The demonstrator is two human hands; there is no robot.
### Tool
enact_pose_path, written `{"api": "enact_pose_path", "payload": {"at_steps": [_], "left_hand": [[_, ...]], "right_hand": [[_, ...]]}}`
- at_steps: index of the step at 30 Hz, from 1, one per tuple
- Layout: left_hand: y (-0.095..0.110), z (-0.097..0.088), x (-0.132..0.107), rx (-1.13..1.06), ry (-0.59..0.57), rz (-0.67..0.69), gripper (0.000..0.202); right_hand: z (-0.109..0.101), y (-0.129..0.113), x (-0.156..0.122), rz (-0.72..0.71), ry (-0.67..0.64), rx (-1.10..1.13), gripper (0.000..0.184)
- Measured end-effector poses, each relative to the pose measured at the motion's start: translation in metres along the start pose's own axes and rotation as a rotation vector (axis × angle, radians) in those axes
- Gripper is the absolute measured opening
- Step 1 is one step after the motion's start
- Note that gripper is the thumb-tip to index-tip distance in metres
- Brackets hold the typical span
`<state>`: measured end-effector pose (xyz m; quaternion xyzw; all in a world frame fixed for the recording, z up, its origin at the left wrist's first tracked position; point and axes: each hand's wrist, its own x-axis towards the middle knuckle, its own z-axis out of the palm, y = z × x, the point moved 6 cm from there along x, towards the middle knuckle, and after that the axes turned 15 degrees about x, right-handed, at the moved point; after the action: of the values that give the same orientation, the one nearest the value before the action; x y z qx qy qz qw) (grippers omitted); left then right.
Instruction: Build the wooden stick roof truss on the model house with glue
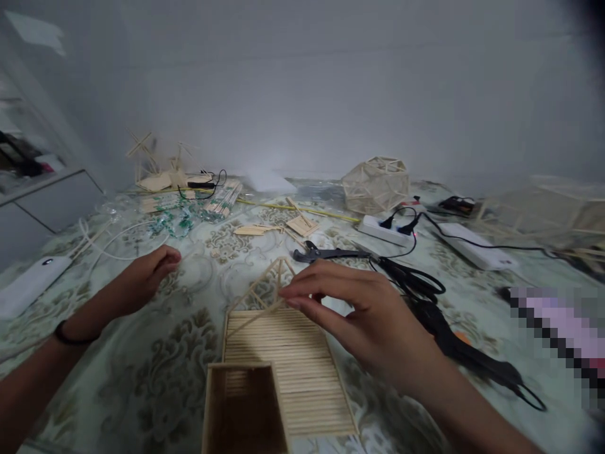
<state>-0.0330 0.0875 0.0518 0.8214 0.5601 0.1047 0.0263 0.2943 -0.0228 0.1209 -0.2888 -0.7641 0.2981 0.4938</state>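
A small model built of thin wooden sticks stands in front of me. It has a slatted panel (307, 366), a triangular frame (254, 291) at the far end and an open box (208, 403) at the near left. Over the panel's far end, my right hand (350, 309) pinches a thin wooden stick (255, 320) between thumb and fingertips. The stick slants down to the panel's left edge. To the left of the model, my left hand (144, 280) is held above the tablecloth with fingers curled closed. Whatever it may hold is hidden.
Scissors (416, 277), a black corded tool (467, 350) and a power strip (385, 231) lie at right. Behind are stick bundles (224, 198), loose wood pieces (302, 225) and a faceted stick frame (377, 184). A white device (33, 287) with a cable lies far left.
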Motion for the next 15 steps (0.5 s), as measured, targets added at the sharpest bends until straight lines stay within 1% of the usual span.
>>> {"api": "enact_pose_path", "payload": {"at_steps": [2,4,6,7,8,9,11,15], "left_hand": [[0.029,-0.013,-0.005,-0.075,0.033,0.044,0.03],[0.067,-0.024,-0.011,-0.344,0.123,0.143,0.021],[0.103,-0.026,-0.013,-0.498,0.128,0.268,0.017],[0.119,-0.024,-0.013,-0.514,0.104,0.328,0.015],[0.13,-0.023,-0.013,-0.505,0.105,0.381,0.014],[0.139,-0.02,-0.011,-0.479,0.09,0.421,0.014],[0.147,-0.014,-0.008,-0.426,0.055,0.474,0.013],[0.149,-0.003,-0.004,-0.384,-0.021,0.531,0.013]], "right_hand": [[0.0,0.001,0.0,-0.01,-0.002,0.006,0.017],[-0.001,0.001,0.0,-0.016,-0.006,0.005,0.017],[-0.001,0.0,0.0,-0.014,-0.008,0.003,0.018],[-0.001,0.0,0.0,-0.016,-0.006,0.007,0.018],[-0.001,0.0,0.0,-0.017,-0.004,0.015,0.018],[-0.001,-0.001,0.0,-0.015,-0.002,0.026,0.018],[-0.001,0.0,0.0,0.0,0.003,0.056,0.017],[-0.002,0.003,-0.001,0.049,0.016,0.123,0.017]]}}
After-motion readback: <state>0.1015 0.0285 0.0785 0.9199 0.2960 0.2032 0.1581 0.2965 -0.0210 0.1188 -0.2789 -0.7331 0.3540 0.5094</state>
